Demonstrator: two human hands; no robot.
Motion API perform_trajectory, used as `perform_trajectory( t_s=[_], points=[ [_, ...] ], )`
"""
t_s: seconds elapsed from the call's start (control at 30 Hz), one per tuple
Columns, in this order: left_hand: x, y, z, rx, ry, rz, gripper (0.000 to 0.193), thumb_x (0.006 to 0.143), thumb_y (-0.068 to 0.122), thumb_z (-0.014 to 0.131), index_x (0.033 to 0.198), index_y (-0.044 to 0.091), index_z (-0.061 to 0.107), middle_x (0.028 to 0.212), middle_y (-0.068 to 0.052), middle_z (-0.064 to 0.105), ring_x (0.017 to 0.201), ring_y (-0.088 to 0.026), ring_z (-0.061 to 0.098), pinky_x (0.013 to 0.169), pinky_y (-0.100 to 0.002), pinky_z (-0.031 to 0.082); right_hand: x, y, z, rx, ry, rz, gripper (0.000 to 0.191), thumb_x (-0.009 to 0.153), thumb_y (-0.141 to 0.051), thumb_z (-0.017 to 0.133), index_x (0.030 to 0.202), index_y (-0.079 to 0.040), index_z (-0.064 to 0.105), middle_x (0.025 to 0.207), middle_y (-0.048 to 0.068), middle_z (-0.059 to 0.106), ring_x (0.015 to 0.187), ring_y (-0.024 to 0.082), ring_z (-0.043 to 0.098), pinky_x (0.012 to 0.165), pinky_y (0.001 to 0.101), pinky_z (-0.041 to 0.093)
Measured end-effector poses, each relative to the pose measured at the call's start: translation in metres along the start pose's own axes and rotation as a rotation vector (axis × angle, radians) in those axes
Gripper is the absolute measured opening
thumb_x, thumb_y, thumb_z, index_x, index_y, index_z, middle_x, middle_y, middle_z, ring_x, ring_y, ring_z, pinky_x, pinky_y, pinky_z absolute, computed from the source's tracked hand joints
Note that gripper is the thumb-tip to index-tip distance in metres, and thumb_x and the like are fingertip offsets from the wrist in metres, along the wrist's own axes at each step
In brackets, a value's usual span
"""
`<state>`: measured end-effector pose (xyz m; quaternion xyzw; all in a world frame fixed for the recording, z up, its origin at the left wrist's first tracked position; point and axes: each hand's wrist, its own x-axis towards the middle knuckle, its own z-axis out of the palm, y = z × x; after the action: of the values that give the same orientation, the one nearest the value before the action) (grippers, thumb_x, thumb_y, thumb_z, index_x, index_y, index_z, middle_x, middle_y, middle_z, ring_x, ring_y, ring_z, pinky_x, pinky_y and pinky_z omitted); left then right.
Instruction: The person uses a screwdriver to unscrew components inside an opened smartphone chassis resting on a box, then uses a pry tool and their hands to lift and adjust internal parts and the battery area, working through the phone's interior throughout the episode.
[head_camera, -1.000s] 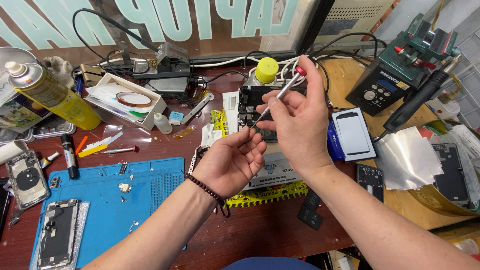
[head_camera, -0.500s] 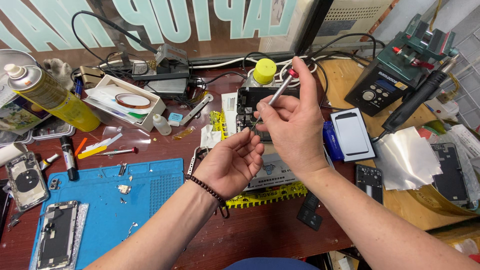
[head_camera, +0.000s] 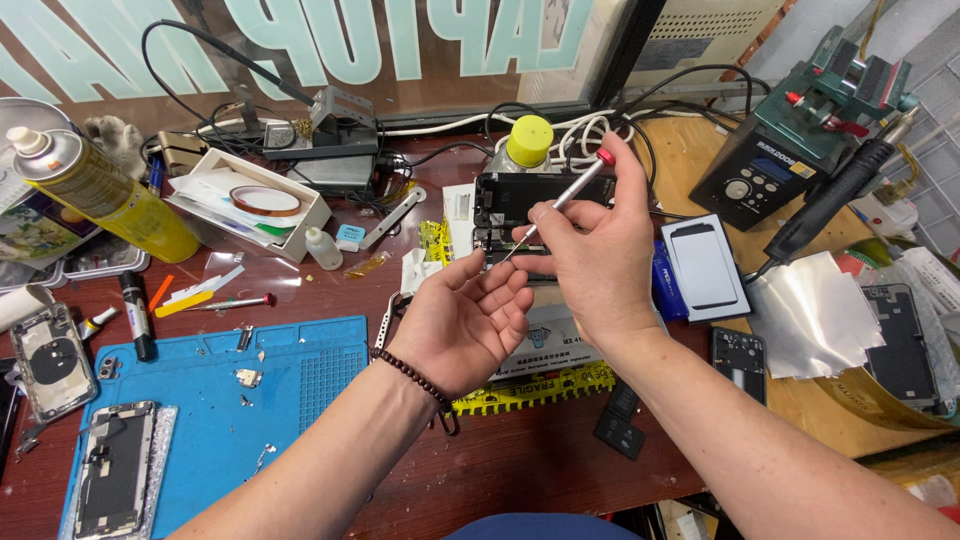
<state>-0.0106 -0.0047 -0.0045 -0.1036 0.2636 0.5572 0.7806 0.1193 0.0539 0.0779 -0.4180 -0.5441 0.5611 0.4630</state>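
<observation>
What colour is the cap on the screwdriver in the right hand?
Red, on the screwdriver held in the right hand; head view.

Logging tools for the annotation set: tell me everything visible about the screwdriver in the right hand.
The screwdriver is a slim precision type: silvery metal-looking shaft with a small red cap at its upper end. It is tilted, cap up and to the right, tip down and to the left. The right hand pinches it at mid-shaft. The tip points toward the fingers of the upturned left hand; whether they touch cannot be told. It is held above an opened dark phone on the bench.
</observation>
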Motion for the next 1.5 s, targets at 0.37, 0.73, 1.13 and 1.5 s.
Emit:
perform_trajectory(
  t_s=[0.37, 0.73, 1.13, 1.5],
  points=[
    [-0.006, 0.001, 0.002, 0.022, 0.028, 0.017, 0.020, 0.099, 0.019, 0.055, 0.099, 0.002, 0.066, 0.092, -0.008, 0.072, 0.082, -0.021, 0.071, 0.070, -0.034, 0.059, 0.000, -0.002, 0.002, -0.020, -0.008, 0.019, 0.081, 0.092, 0.003, 0.061, 0.158, -0.015, 0.018, 0.097, 0.015, 0.072, 0.081, 0.019, 0.076, 0.060, 0.0321, 0.067],
    [0.000, 0.001, -0.005, 0.091, -0.013, 0.035, 0.016, 0.099, 0.018, 0.059, 0.100, 0.005, 0.068, 0.089, -0.004, 0.072, 0.080, -0.016, 0.071, 0.069, -0.030, 0.060, -0.001, 0.001, 0.001, -0.037, -0.030, -0.028, 0.081, 0.093, 0.003, 0.062, 0.158, -0.014, 0.018, 0.098, 0.015, 0.072, 0.083, 0.019, 0.076, 0.060, 0.0311, 0.067],
    [-0.004, 0.007, 0.001, 0.098, 0.001, 0.050, 0.018, 0.098, 0.020, 0.059, 0.100, 0.005, 0.068, 0.092, -0.005, 0.073, 0.081, -0.018, 0.071, 0.068, -0.030, 0.059, 0.000, -0.002, 0.004, -0.031, -0.045, -0.065, 0.080, 0.094, 0.003, 0.062, 0.159, -0.014, 0.018, 0.101, 0.014, 0.073, 0.083, 0.017, 0.076, 0.060, 0.0284, 0.066],
    [-0.009, 0.015, 0.004, 0.059, -0.004, 0.039, 0.032, 0.101, 0.032, 0.056, 0.099, 0.003, 0.067, 0.092, -0.009, 0.073, 0.081, -0.022, 0.070, 0.069, -0.033, 0.059, 0.002, -0.004, 0.013, 0.015, -0.032, -0.059, 0.079, 0.093, 0.004, 0.062, 0.158, -0.014, 0.020, 0.102, 0.015, 0.073, 0.082, 0.019, 0.076, 0.060, 0.0315, 0.068]
  ],
)
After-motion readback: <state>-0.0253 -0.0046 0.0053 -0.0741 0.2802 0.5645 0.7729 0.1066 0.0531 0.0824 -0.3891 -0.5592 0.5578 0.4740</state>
